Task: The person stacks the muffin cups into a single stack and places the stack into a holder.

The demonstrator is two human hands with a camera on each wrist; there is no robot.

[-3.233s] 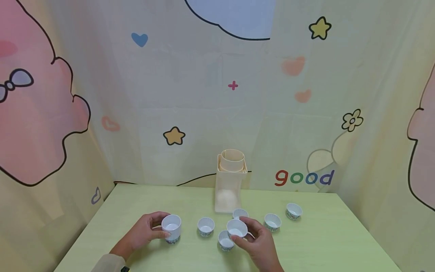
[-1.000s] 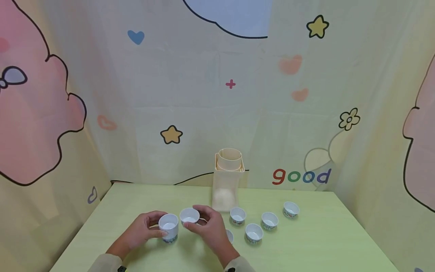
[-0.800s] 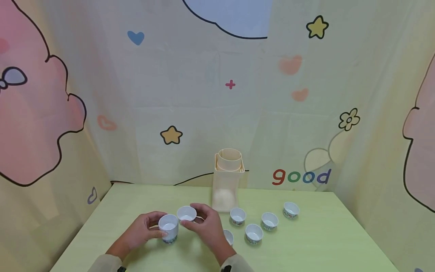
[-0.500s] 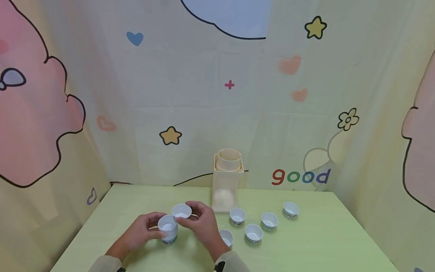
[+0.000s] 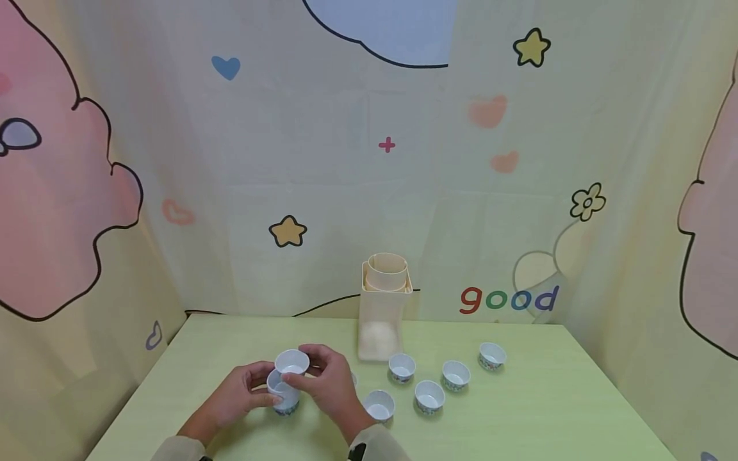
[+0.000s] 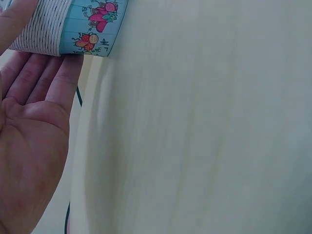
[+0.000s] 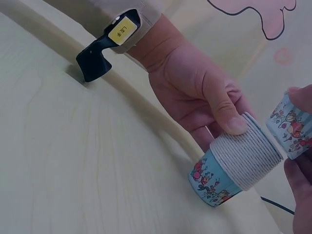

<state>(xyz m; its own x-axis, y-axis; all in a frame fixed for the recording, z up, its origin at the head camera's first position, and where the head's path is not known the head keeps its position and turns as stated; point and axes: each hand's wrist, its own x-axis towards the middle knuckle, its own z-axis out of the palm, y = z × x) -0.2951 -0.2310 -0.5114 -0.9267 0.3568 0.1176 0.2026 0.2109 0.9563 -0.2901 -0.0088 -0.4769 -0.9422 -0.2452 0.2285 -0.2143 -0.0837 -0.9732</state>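
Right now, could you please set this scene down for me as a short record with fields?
Left grip: around a stack of nested paper cups
Right grip: pinching a single cup
Single cup: mouth up, at the stack's mouth, not nested in it
Loose cups: five plainly visible, mouths up; another, mostly hidden, behind the right grip
Cream stand: upright behind the loose cups
Surface: pale green table
Backdrop: printed cloth
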